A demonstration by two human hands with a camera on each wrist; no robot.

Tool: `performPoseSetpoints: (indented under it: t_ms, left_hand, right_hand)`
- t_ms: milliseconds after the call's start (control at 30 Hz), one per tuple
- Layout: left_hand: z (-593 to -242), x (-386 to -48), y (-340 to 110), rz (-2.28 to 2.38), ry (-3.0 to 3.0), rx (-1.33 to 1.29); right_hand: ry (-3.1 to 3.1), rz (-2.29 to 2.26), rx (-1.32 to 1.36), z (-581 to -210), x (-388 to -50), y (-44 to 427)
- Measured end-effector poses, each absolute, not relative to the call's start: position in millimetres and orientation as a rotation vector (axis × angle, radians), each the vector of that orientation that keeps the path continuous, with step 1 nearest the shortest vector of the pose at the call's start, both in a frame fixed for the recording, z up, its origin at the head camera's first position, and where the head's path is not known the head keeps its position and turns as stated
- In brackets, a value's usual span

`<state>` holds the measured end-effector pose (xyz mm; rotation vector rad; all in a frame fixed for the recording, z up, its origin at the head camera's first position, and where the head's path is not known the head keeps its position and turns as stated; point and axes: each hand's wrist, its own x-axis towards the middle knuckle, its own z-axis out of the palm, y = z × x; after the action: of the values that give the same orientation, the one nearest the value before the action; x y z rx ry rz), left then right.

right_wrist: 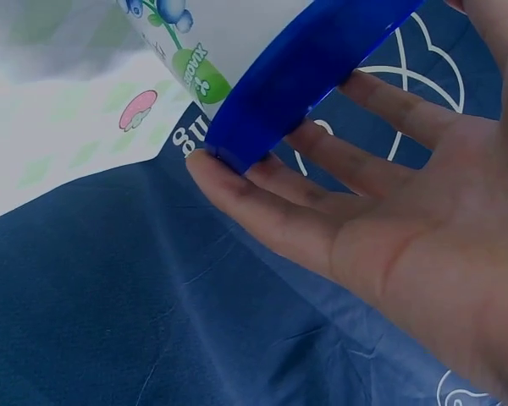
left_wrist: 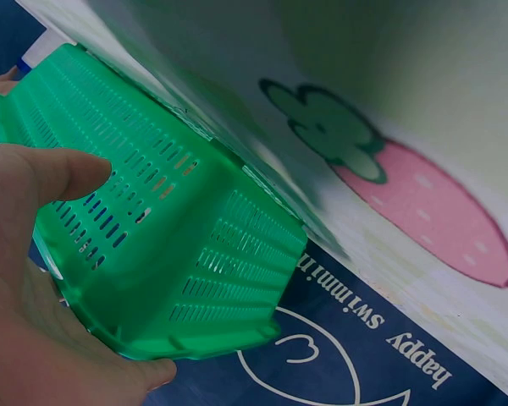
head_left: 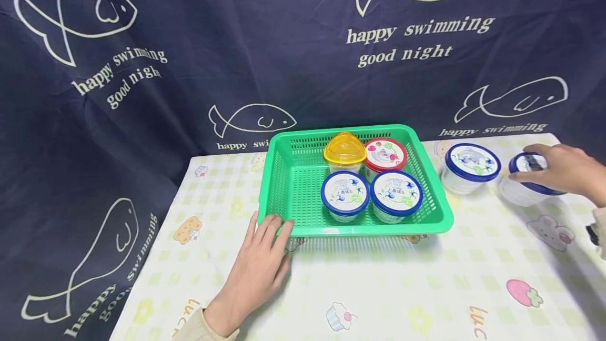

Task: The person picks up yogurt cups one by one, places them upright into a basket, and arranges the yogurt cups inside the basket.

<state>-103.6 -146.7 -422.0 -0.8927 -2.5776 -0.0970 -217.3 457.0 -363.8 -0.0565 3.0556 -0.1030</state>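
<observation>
My left hand (head_left: 258,270) grips the front left corner of a green basket (head_left: 347,229), fingers over the rim. The left wrist view shows the thumb of that hand (left_wrist: 42,254) against the perforated outer wall of the basket (left_wrist: 165,245). On the table's right side, my right hand (head_left: 563,168) holds a blue-lidded cup (head_left: 521,193) from above by its lid. The right wrist view has the fingers of the right hand (right_wrist: 356,169) along the blue lid edge (right_wrist: 279,85); the thumb is mostly out of that view.
Inside the basket stand a yellow-lidded cup (head_left: 344,150), a red-lidded cup (head_left: 385,156) and two blue-lidded cups (head_left: 345,193), (head_left: 396,194). Another blue-lidded cup (head_left: 471,164) stands between basket and right hand. A dark curtain (head_left: 303,57) hangs behind the patterned tablecloth (head_left: 388,288).
</observation>
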Motion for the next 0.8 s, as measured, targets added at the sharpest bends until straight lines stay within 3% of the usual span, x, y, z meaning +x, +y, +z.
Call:
performPoseSetpoints:
  t_ms: [800]
  left_hand:
    - [-423.2,-104.2,-147.2,-0.096,-2.579,-0.891]
  right_hand:
    - [3.329,-0.173,-0.073,-345.1,-200.6,450.6]
